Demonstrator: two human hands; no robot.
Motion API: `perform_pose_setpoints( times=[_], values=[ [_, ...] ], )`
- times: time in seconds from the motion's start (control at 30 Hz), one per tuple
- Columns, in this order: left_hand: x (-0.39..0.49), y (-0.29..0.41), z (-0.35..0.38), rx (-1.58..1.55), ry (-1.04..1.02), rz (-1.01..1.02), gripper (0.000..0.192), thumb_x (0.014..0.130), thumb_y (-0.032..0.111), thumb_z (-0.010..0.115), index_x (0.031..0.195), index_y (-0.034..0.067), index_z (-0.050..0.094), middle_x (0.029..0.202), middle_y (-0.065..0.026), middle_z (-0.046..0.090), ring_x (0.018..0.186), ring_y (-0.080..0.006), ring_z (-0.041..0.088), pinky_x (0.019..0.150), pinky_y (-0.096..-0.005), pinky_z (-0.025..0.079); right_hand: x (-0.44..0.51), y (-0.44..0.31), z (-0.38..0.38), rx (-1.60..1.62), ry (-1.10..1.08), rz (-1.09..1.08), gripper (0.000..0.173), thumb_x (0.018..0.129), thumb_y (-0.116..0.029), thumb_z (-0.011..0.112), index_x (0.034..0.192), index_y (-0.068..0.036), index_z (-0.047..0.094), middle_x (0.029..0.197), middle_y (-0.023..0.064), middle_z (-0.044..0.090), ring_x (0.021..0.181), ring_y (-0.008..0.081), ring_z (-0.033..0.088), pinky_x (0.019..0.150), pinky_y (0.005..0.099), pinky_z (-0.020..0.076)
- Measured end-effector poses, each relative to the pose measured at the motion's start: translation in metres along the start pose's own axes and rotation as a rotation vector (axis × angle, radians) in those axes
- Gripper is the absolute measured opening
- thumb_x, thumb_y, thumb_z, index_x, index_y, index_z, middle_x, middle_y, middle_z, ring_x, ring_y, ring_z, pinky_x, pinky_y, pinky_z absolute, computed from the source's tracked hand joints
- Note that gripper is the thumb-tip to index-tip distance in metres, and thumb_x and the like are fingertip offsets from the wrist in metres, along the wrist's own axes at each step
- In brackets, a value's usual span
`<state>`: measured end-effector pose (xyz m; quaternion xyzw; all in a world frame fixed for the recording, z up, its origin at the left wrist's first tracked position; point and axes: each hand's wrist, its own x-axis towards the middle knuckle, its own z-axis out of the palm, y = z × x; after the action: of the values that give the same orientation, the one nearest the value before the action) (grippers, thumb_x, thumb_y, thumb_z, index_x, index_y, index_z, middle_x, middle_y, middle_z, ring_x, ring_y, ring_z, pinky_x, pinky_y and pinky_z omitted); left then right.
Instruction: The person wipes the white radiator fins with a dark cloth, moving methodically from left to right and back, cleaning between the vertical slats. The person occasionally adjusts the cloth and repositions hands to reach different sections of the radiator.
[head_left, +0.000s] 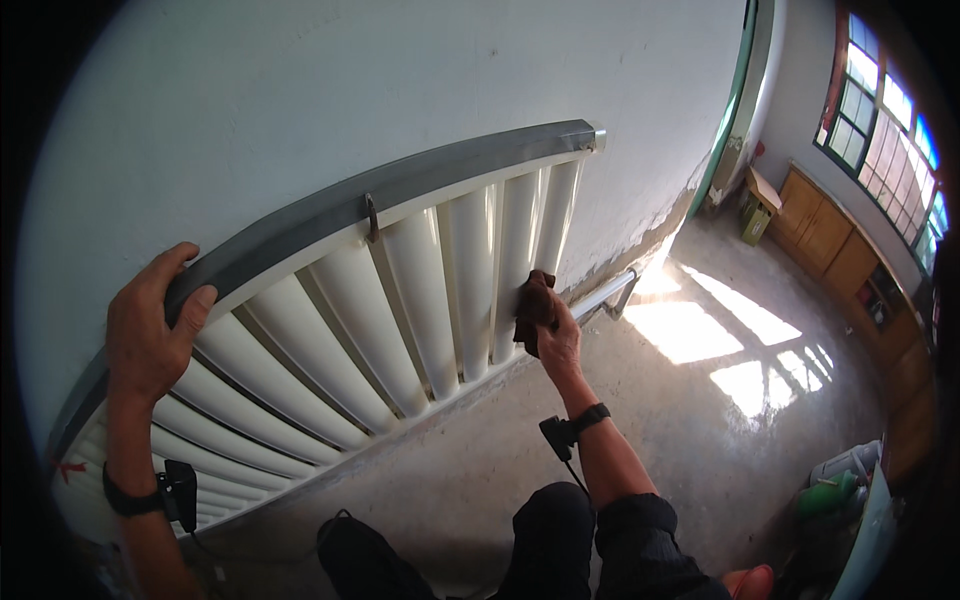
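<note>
A white column radiator (416, 300) runs along the wall, with a grey cover strip (322, 202) on its top edge. My left hand (154, 322) rests over that strip near the left end, thumb on the front side and fingers toward the wall. In my right hand (559, 337) is a bunched dark brown cloth (536, 304), held against the lower part of the radiator's right-end columns. A small dark hook (371, 216) hangs over the top rail. The cloth hides the column surface behind it.
A metal pipe (604, 294) runs low along the wall at right. Sunlit concrete floor (675, 390) spreads beyond it. Wooden cabinets (817, 214) and a green bin (756, 217) stand under the window (885, 112). A green container (825, 495) is at lower right. Cables hang from both wrist devices.
</note>
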<state>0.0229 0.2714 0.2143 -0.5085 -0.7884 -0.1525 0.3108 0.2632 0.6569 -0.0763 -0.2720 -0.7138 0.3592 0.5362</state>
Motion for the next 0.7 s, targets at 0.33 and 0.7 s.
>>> perform_pose_setpoints(
  times=[0.33,0.7],
  values=[
    [0.000,0.003,0.002,0.006,0.013,-0.005,0.048,0.095,0.032,0.065,0.128,-0.003,0.065,0.106,-0.0231,0.072,0.094,-0.0350,0.070,0.087,-0.0438,0.054,0.151,-0.089,-0.047,0.004,0.273,-0.097,0.047,0.102,-0.024,0.061,0.144,-0.004,0.055,0.123,0.0214,0.069,0.113,0.0359,0.068,0.099,0.0425,0.0516],
    [-0.001,-0.003,0.005,0.027,-0.004,-0.025,0.049,0.095,0.032,0.066,0.130,-0.002,0.065,0.104,-0.0225,0.071,0.092,-0.0333,0.070,0.087,-0.0438,0.054,0.112,-0.043,-0.044,-0.002,0.263,-0.036,0.047,0.101,-0.022,0.062,0.146,-0.009,0.057,0.134,0.0184,0.068,0.125,0.0324,0.065,0.106,0.0414,0.0496]
  ],
)
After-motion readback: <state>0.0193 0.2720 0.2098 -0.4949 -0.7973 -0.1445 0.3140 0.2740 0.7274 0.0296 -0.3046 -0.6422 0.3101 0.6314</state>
